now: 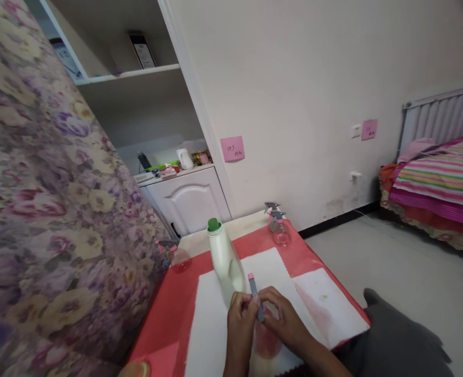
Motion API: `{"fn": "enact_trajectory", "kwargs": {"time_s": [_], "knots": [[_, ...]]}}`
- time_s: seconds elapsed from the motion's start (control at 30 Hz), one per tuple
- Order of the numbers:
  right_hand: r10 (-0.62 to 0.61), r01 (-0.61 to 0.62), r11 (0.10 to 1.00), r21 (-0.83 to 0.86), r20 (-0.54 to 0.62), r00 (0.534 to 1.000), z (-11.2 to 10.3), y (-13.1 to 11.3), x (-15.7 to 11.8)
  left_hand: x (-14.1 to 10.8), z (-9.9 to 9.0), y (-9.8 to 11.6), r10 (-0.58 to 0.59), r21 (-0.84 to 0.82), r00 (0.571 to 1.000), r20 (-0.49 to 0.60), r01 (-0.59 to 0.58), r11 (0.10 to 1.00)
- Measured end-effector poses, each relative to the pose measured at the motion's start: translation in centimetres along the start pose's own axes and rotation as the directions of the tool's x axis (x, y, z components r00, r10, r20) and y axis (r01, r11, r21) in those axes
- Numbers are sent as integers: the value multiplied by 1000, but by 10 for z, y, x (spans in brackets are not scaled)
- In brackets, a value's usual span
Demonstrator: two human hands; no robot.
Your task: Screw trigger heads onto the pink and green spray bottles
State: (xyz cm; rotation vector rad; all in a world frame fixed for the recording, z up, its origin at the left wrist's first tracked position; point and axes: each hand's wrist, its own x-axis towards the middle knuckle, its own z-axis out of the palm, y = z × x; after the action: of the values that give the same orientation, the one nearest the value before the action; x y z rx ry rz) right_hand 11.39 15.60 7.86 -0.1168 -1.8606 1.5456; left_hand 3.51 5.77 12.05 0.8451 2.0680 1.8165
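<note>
Both my hands are closed around a grey spray head with a pink nozzle tip [253, 287], its tip pointing away from me. My left hand [240, 319] pinches it from the left side. On the other side, the fingers and thumb of my right hand [284, 317] grip the same piece. Under the hands shows a clear pinkish bottle [267, 340], partly hidden; whether the head is joined to it I cannot tell. Just beyond my left hand stands a pale green jug with a handle [226, 262], a green piece [213, 224] in its mouth.
White sheets [208, 335] lie on the red-covered table [161, 314]. Clear spray bottles [282, 234] stand at its far right corner, and another spray bottle [180, 259] at the left edge. A floral curtain [58, 209] hangs left; a cabinet [192, 201] stands behind.
</note>
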Motion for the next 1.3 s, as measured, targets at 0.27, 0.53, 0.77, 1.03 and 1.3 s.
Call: {"fn": "enact_trajectory", "kwargs": {"time_s": [0.27, 0.53, 0.77, 1.03, 1.3], "knots": [[47, -47, 999, -7, -30, 998, 6, 3, -6, -2, 1, 2, 13, 37, 1000, -13, -12, 999], [107, -118, 991, -60, -160, 981, 7, 7, -6, -4, 2, 2, 8, 40, 1000, -4, -8, 999], [93, -97, 995, -32, -108, 990, 2, 4, -6, -1, 1, -3, 18, 32, 1000, 16, -18, 999], [84, -83, 996, 44, -9, 996, 3, -3, -5, 0, 0, -5, 39, 55, 999, 20, -40, 998], [98, -97, 995, 18, -11, 995, 3, 3, -9, -5, 3, -6, 39, 11, 999, 12, -40, 999]]}}
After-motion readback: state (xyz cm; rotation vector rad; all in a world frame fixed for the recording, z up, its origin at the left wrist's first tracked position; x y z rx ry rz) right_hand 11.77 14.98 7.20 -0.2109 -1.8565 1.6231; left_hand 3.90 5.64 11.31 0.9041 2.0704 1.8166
